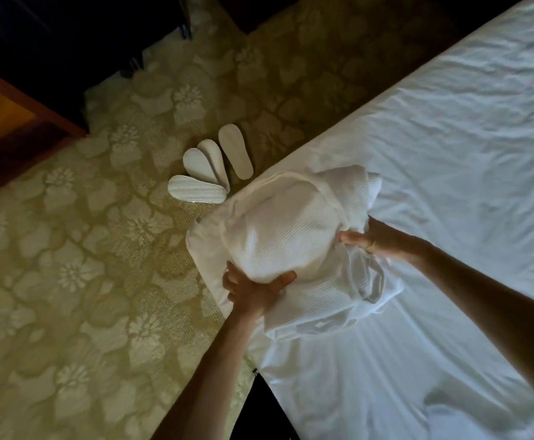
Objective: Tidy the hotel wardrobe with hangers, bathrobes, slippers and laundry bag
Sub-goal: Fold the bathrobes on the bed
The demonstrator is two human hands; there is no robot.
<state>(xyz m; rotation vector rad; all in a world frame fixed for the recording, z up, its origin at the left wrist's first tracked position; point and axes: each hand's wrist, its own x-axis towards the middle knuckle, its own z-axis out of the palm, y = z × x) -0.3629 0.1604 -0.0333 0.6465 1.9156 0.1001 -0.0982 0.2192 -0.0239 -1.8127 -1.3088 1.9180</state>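
Note:
A white waffle-weave bathrobe [286, 230] lies bunched at the corner of the bed [450, 138]. My left hand [253, 290] grips its near edge, thumb on top and fingers underneath. My right hand [377, 241] holds the right side of the bundle, thumb pressed into the cloth and fingers tucked under it. More robe fabric trails toward me below the bundle. Several flat white slippers [210, 169] lie soles up on the carpet just beyond the bed corner, some overlapping.
Patterned beige carpet [84, 281] covers the floor on the left. A wooden furniture edge [27, 100] stands at the far left, with dark furniture behind it. Wrinkled white sheets cover the bed to the right.

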